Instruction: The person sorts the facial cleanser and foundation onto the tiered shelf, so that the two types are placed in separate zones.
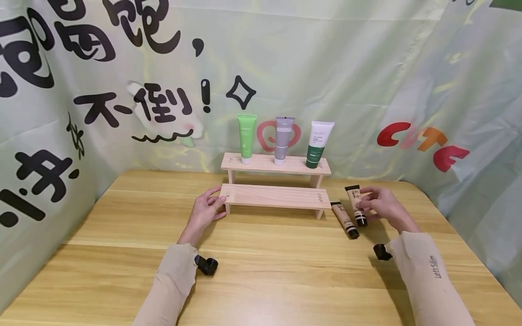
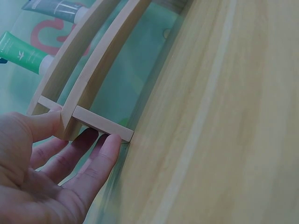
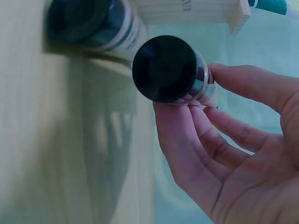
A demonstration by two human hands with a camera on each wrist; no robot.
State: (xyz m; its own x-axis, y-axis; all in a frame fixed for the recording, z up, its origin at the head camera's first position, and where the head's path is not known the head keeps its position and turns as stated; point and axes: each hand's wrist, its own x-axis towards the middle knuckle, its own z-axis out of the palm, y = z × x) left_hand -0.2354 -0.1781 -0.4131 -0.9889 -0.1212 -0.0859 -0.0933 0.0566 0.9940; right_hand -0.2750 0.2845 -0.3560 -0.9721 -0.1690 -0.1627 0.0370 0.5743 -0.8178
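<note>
A two-step wooden display stand point(image 1: 277, 197) sits toward the back of the table. My left hand point(image 1: 205, 210) grips the left end of its lower step; in the left wrist view the thumb lies at the board and fingers touch the leg point(image 2: 103, 123). Between thumb and fingers my right hand point(image 1: 385, 206) pinches a beige tube with black ends point(image 1: 355, 203). Its round black cap point(image 3: 164, 69) points at the right wrist camera, clear of the tabletop. A similar beige tube point(image 1: 344, 219) lies on the table beside it, near the stand's right leg.
On the upper step stand a green tube point(image 1: 246, 138), a grey tube point(image 1: 283, 140) and a white-and-green tube point(image 1: 319, 145), caps down. Behind the wooden table point(image 1: 261, 276) hangs a printed cloth point(image 1: 346, 68), which also runs along both sides.
</note>
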